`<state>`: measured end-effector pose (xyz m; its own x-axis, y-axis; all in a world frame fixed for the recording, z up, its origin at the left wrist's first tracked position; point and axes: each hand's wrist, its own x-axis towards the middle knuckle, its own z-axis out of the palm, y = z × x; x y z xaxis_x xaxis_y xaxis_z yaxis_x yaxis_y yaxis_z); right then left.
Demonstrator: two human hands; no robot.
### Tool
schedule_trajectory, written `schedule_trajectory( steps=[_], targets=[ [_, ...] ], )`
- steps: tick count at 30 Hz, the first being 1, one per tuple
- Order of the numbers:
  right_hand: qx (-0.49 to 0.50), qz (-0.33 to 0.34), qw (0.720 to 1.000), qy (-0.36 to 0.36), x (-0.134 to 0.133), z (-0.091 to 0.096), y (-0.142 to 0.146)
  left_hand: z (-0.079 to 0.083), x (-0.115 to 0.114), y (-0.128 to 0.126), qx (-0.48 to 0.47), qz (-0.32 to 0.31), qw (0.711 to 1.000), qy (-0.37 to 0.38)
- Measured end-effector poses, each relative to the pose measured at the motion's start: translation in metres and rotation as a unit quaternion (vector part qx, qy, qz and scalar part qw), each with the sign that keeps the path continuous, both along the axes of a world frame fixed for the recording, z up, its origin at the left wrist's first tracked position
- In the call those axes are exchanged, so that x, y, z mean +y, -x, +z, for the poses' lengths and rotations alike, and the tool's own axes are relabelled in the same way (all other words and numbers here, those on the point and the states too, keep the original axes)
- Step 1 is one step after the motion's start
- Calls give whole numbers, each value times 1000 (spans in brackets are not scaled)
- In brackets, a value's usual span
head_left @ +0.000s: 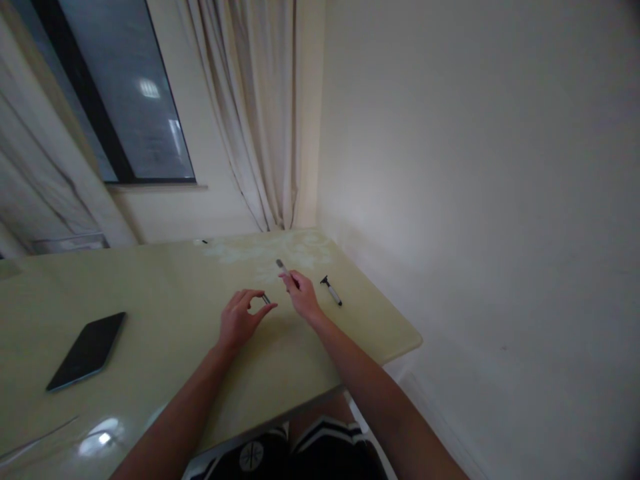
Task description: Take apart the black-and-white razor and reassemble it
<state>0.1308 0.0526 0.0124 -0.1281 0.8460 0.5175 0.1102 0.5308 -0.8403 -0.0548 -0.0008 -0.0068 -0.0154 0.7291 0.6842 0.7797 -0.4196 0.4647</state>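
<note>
My left hand (241,319) hovers over the pale yellow-green table (165,307), thumb and forefinger pinched on a small dark piece (266,299), perhaps a pen cap. My right hand (301,293) is beside it, fingers closed around a slim grey pen-like stick (283,267) that points up and away. The two hands are a few centimetres apart. A black and white marker (331,291) lies on the table just right of my right hand.
A dark phone (87,351) lies flat at the table's left. The table's right corner (417,341) stands close to a plain wall. A window and curtains are behind the table. My lap in dark shorts shows below the near edge.
</note>
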Motion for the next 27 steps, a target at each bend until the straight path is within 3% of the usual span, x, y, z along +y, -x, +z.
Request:
schedule_trajectory(
  steps=[3, 7, 10, 18, 22, 27],
  targets=[
    [47, 24, 998, 31, -11, -11, 19, 3, -5, -1, 13, -9, 1000, -23],
    [40, 45, 998, 30, -29, -20, 15, 2, -8, -2, 30, -29, 998, -45],
    [41, 31, 998, 29, -34, -20, 7, 0, -9, -5, 50, -45, 996, -58],
    [62, 91, 991, 81, -32, -18, 8, 4, -12, -11, 104, -56, 973, -196],
    [102, 116, 981, 113, -32, -18, 8, 6, -14, -12, 89, -54, 975, -199],
    [118, 86, 980, 133, -28, -19, 6, 5, -14, -15, 53, -81, 982, -160]
  ],
)
